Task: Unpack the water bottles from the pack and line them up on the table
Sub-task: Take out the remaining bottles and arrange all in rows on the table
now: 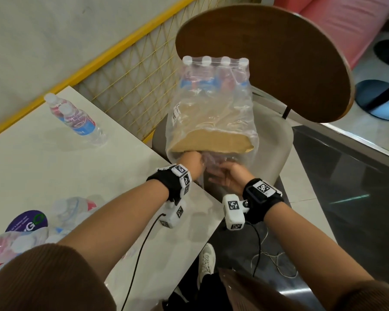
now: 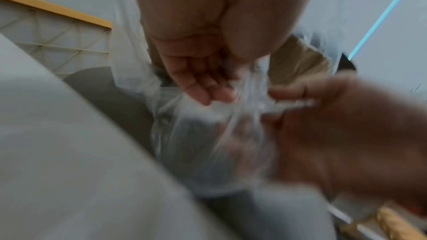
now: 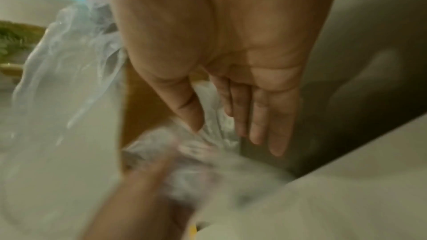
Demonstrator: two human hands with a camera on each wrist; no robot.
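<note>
With the left hand (image 1: 191, 161) pinching the loose clear plastic wrap (image 1: 208, 169) and the right hand (image 1: 228, 176) beside it with fingers nearly straight, widen the tear evenly before reaching above the grip for the capped clear water bottles (image 1: 213, 79) in the shrink-wrapped pack (image 1: 211, 108) on the grey chair (image 1: 276, 135).

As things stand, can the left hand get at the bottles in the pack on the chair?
Probably not yet. The left hand is at the pack's near end, but plastic wrap still covers the bottles, and they sit at the far end behind a cardboard sheet.
</note>
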